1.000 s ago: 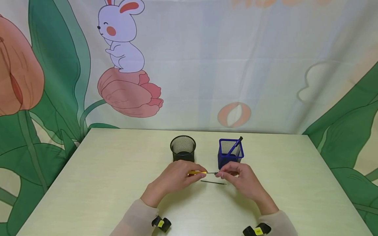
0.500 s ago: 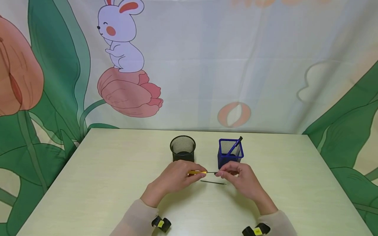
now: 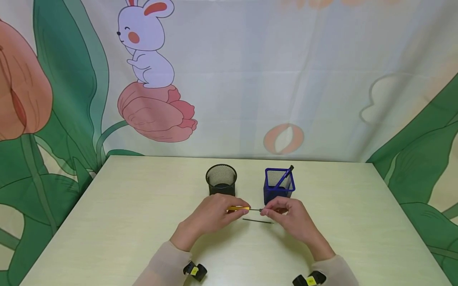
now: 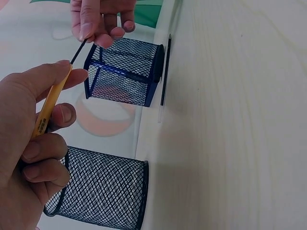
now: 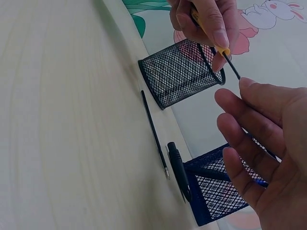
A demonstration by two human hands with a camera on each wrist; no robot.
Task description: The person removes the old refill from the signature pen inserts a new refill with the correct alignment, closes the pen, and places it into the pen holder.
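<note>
My left hand (image 3: 214,212) grips a yellow pen barrel (image 4: 50,105) between thumb and fingers. A thin black refill (image 5: 232,67) sticks out of the barrel's end. Its far end is pinched by the thumb and index finger of my right hand (image 3: 291,216), whose other fingers are loosely curled. Both hands are near each other over the table, in front of two mesh pen holders. Just below them in the head view, a second refill (image 3: 258,221), dark with a clear end, lies on the tabletop.
A round black mesh pen holder (image 3: 222,186) stands behind my left hand. Behind the right one is a square blue mesh holder (image 3: 275,194) with a pen (image 3: 284,178) leaning in it. A black pen part (image 5: 178,167) lies by its base. A printed curtain (image 3: 222,79) hangs behind.
</note>
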